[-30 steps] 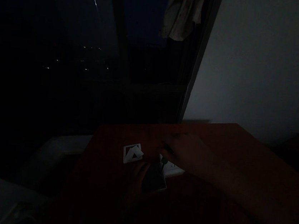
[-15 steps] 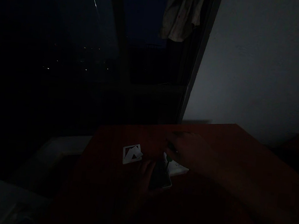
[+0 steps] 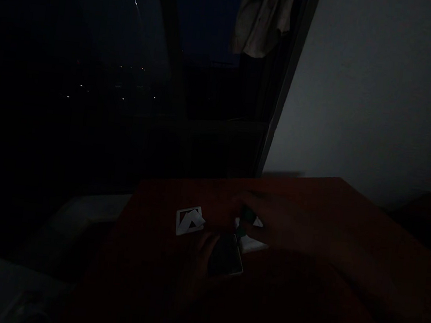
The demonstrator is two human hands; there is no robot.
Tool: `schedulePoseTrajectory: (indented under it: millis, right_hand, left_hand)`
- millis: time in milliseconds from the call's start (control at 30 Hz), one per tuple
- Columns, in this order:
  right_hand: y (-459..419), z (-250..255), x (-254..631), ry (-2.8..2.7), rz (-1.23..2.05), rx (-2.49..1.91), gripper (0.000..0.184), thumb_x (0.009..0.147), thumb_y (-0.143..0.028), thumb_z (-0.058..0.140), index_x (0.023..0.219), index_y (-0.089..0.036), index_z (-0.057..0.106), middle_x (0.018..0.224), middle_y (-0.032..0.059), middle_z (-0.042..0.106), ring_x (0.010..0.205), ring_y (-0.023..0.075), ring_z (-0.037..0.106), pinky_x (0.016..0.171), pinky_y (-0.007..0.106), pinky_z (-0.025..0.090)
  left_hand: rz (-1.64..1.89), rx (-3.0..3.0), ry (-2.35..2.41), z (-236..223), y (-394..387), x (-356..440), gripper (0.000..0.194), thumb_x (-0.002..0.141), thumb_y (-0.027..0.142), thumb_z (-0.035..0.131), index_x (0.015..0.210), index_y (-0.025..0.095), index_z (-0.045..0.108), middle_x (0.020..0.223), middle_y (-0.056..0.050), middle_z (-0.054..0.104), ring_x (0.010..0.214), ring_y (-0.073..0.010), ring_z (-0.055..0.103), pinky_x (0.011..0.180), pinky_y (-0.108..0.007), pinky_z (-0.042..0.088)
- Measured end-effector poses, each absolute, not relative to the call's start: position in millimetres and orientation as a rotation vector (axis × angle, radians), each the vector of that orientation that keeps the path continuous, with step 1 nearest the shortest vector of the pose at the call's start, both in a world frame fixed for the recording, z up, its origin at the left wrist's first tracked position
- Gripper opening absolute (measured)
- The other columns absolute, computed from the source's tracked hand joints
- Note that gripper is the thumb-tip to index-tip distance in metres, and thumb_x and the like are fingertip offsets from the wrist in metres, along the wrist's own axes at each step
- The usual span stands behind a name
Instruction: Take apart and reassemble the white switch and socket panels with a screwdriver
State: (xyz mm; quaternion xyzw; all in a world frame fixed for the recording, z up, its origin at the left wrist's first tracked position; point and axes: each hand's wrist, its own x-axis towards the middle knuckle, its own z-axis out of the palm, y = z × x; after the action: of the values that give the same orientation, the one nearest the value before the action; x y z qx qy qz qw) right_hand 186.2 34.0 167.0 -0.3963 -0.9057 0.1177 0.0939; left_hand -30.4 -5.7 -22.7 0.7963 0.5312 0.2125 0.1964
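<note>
The light is very dim. My left hand [image 3: 201,258] is closed around the left side of a dark, square, box-like device with a pale rim [image 3: 226,256], held just over the table. My right hand [image 3: 267,216], slightly blurred, grips a screwdriver with a green handle [image 3: 248,215]. Its tip is hard to make out near the device's upper right corner. Partly under the right hand lies a white flat piece [image 3: 253,245], beside the device. To the left, a white square frame [image 3: 178,224] rests on the table with pale strips [image 3: 192,220] across it.
The reddish-brown table [image 3: 305,190] stands against a pale wall [image 3: 371,96]. A dark window [image 3: 111,82] with distant lights fills the left. A cloth [image 3: 260,24] hangs at the top. A pale ledge [image 3: 113,204] lies beyond the table's left edge.
My right hand has lifted the screwdriver up off the dark face of the device. The device in my left hand has shifted a little left and down.
</note>
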Motion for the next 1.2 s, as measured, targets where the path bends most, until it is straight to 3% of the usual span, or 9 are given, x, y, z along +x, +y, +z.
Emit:
schedulePoseTrajectory:
  millis: [133,300,400,500,667,767,933,1067,1200]
  right_hand:
    - [33,165,191,-2.67,0.336,-1.138,0.05,0.08,-0.028,0.061,0.127,-0.02,0.047,0.104,0.0081,0.068,0.085,0.0199,0.065,0.066,0.027,0.046]
    - [37,161,187,-2.598,-0.03,-1.491,0.032,0.091,-0.045,0.044,0.087,-0.02,0.064,0.077,0.0069,0.07,0.069,0.0218,0.066,0.056,0.028,0.04]
    - [39,158,193,-2.624,0.146,-1.333,0.026,0.088,-0.033,0.052,0.11,-0.02,0.059,0.092,0.0071,0.071,0.08,0.0203,0.067,0.063,0.027,0.043]
    - [38,159,197,-2.641,0.331,-1.173,0.056,0.082,-0.025,0.059,0.134,-0.019,0.04,0.107,0.0086,0.068,0.089,0.019,0.065,0.069,0.025,0.046]
    - [36,161,192,-2.623,0.112,-1.413,0.035,0.09,-0.046,0.047,0.108,-0.019,0.059,0.091,0.0101,0.071,0.082,0.0236,0.066,0.064,0.03,0.045]
    - [38,160,191,-2.617,0.126,-1.374,0.027,0.09,-0.039,0.05,0.105,-0.021,0.062,0.095,0.0088,0.071,0.084,0.0223,0.067,0.068,0.03,0.045]
    - [33,162,194,-2.67,0.263,-1.11,0.059,0.077,-0.023,0.063,0.132,-0.02,0.043,0.114,0.0099,0.066,0.091,0.0212,0.065,0.07,0.028,0.047]
    - [29,167,186,-2.685,0.009,-1.345,0.035,0.088,-0.041,0.053,0.111,-0.017,0.058,0.096,0.0121,0.07,0.081,0.0262,0.067,0.065,0.033,0.047]
    - [31,165,186,-2.699,0.113,-1.251,0.023,0.088,-0.029,0.054,0.108,-0.02,0.06,0.103,0.0102,0.07,0.088,0.0225,0.067,0.071,0.03,0.047]
  left_hand:
    - [0.606,2.214,1.52,-20,-7,-31,0.08,0.071,0.059,0.068,0.138,0.023,0.043,0.144,-0.012,0.041,0.13,-0.0344,0.039,0.106,-0.05,0.034]
    - [0.609,2.161,1.439,-24,-5,-37,0.08,0.071,0.05,0.073,0.139,0.023,0.041,0.146,-0.011,0.039,0.133,-0.0328,0.036,0.11,-0.048,0.031]
    - [0.606,2.081,1.416,-23,-5,-39,0.073,0.075,0.041,0.07,0.139,0.022,0.042,0.148,-0.01,0.036,0.136,-0.0316,0.033,0.11,-0.046,0.032]
    - [0.611,2.033,1.429,-21,-5,-37,0.069,0.076,0.033,0.069,0.139,0.024,0.043,0.148,-0.009,0.037,0.135,-0.0312,0.034,0.11,-0.047,0.032]
    - [0.63,2.03,1.397,-20,-5,-37,0.069,0.077,0.033,0.069,0.14,0.023,0.042,0.149,-0.009,0.035,0.137,-0.03,0.031,0.112,-0.046,0.029]
    - [0.624,2.026,1.387,-24,-4,-39,0.069,0.077,0.034,0.069,0.14,0.024,0.042,0.149,-0.008,0.036,0.137,-0.0295,0.031,0.113,-0.046,0.028]
    - [0.605,1.989,1.394,-26,-3,-38,0.07,0.077,0.033,0.068,0.14,0.022,0.04,0.15,-0.01,0.032,0.137,-0.0292,0.03,0.112,-0.047,0.028]
    - [0.6,2.007,1.403,-23,-3,-37,0.071,0.076,0.033,0.069,0.14,0.023,0.041,0.15,-0.009,0.034,0.137,-0.03,0.03,0.112,-0.047,0.029]
    - [0.633,2.032,1.377,-26,-3,-39,0.071,0.077,0.036,0.069,0.141,0.025,0.04,0.149,-0.009,0.035,0.137,-0.0306,0.031,0.112,-0.047,0.029]
